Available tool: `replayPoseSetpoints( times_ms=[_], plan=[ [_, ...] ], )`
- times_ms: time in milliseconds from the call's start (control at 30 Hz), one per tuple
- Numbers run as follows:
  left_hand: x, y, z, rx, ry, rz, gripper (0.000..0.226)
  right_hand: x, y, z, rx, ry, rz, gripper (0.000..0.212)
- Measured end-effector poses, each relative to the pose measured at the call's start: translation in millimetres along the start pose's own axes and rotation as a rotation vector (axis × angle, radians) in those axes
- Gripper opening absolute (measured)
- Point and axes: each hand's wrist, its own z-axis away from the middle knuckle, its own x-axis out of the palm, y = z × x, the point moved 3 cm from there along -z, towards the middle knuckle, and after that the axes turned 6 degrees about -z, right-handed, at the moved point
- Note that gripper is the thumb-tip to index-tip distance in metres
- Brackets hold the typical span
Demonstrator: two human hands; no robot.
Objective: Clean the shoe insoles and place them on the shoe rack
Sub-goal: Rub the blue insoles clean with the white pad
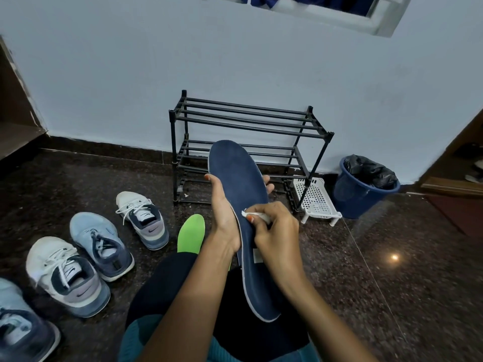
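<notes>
Four sneakers (102,246) stand on the floor at the left, laces loose; it cannot be told whether any holds an insole. Green insole (190,232): lies flat on the floor just beside the person's knee, its near end hidden by the leg; cleaned or not, cannot tell. Left hand (222,212): raised, palm cupped under the blue insole (236,184), thumb hooked over its left edge and fingers (269,185) curled round the right edge, clamped on it. Blue insole: held tilted above the lap, toe end up toward the wall, heel end down near the thigh, top face to the camera. White wipe (257,217): pressed on the insole's middle. Right hand (277,231): wrist bent, fingers closed together, pinching the wipe against the blue surface. Shoe rack (248,127): against the wall behind the hands, no insole visible on its bars. White basket (316,197) and lined blue bin (363,186) stand to its right. Judged status: wiping under way on one insole; every placement on the rack remains to be done.
</notes>
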Motion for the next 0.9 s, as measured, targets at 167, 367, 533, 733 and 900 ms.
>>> replayPoseSetpoints(
  times_ms=[167,367,533,733,900],
  plan=[
    [-3.7,-0.2,-1.8,-0.032,-0.023,0.023,0.090,2.6,-5.0,16.9,-0.030,-0.085,-0.008,0.017],
    [0.7,-1.2,-0.1,-0.030,-0.035,-0.016,0.090,-0.5,-4.0,9.9,-0.063,-0.043,0.068,0.019],
    [1.4,-1.6,0.8,-0.006,-0.018,-0.040,0.090,-2.3,1.5,-2.9,-0.005,0.023,0.022,0.021],
    [-4.3,2.3,-2.8,0.019,-0.003,0.027,0.090,-0.8,-4.8,14.5,-0.014,-0.098,-0.030,0.019],
    [0.0,2.2,-1.5,-0.021,0.020,0.017,0.085,-3.3,-3.3,13.4,-0.021,-0.100,0.011,0.018]
  ],
)
